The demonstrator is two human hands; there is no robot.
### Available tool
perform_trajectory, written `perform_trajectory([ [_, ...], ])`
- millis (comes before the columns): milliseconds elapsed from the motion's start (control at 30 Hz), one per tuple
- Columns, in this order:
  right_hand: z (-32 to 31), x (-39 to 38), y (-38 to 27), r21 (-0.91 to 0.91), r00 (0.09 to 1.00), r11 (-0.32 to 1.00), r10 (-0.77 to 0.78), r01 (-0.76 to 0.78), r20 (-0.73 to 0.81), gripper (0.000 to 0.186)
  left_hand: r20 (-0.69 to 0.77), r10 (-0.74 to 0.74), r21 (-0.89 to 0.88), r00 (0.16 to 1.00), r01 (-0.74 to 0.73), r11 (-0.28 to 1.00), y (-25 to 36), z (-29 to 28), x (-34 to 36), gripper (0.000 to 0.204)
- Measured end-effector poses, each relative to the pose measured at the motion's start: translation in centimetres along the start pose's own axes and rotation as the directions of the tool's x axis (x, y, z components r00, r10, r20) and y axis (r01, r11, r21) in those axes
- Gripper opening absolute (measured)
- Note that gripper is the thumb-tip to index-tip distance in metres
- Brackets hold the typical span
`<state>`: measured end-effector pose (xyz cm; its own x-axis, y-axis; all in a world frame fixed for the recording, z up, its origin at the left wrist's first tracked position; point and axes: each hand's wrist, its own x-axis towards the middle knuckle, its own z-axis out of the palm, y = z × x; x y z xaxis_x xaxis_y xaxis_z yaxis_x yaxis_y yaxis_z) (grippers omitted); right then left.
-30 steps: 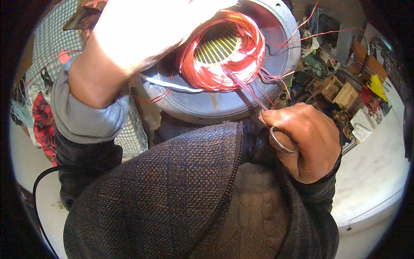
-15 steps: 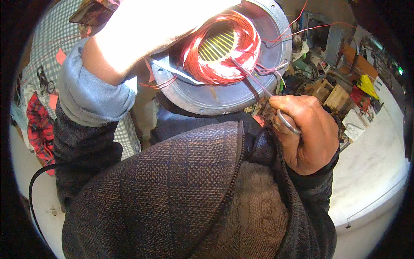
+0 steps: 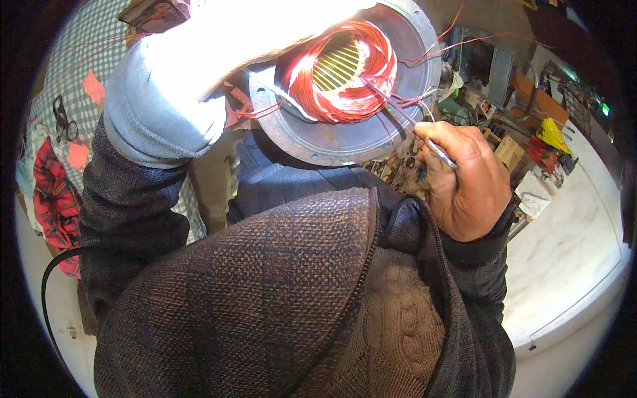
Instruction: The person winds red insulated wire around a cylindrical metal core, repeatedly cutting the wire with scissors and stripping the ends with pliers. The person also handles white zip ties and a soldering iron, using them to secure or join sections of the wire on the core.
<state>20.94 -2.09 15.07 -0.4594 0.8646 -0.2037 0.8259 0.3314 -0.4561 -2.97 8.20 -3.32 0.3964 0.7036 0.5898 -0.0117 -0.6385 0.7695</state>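
Note:
A round grey metal motor housing (image 3: pixel 318 147) sits ahead of me, holding a ring of red copper-wire windings (image 3: pixel 381 63) around a slotted core (image 3: pixel 337 66). My right hand (image 3: pixel 470 179) is closed around a thin metal tool with a looped handle (image 3: pixel 441 154). The tool's slim shaft points up and left, its tip at the lower right of the windings. Purplish lead wires (image 3: pixel 413 101) stick out beside it. My left hand (image 3: pixel 292 23) reaches over the housing's upper left. Glare washes it out and its fingers are hidden.
A checked cloth (image 3: pixel 73 60) lies at the left with pink paper scraps (image 3: pixel 78 156) and a red plaid cloth (image 3: pixel 50 199). Cluttered tools, wood blocks (image 3: pixel 509 152) and a yellow bag (image 3: pixel 556 134) stand at the right. Loose red wires (image 3: pixel 484 40) stretch across the upper right.
My right hand has moved slightly up and left with the tool, its looped handle now turned more edge-on. The housing appears slightly higher in view. My left arm has shifted a little right.

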Motion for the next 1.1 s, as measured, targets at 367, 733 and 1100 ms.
perform_trajectory([
  [367,0.2,0.0,-0.6,-0.055,0.999,0.998,0.041,-0.042,-0.014,0.026,0.047,-0.222,-0.825,0.974,0.163,0.541,-2.2,1.0,-2.4,0.038],
  [733,1.1,0.3,0.3,-0.104,0.988,0.986,-0.14,0.133,-0.06,0.018,-0.13,0.008,-0.932,0.991,-0.125,0.341,-5.1,2.8,-3.1,0.044],
  [1100,-2.9,-3.9,-0.3,0.255,0.953,0.934,0.284,-0.25,-0.105,0.015,0.085,-0.068,-0.755,0.994,0.109,0.647,-2.2,1.1,-1.2,0.035],
])
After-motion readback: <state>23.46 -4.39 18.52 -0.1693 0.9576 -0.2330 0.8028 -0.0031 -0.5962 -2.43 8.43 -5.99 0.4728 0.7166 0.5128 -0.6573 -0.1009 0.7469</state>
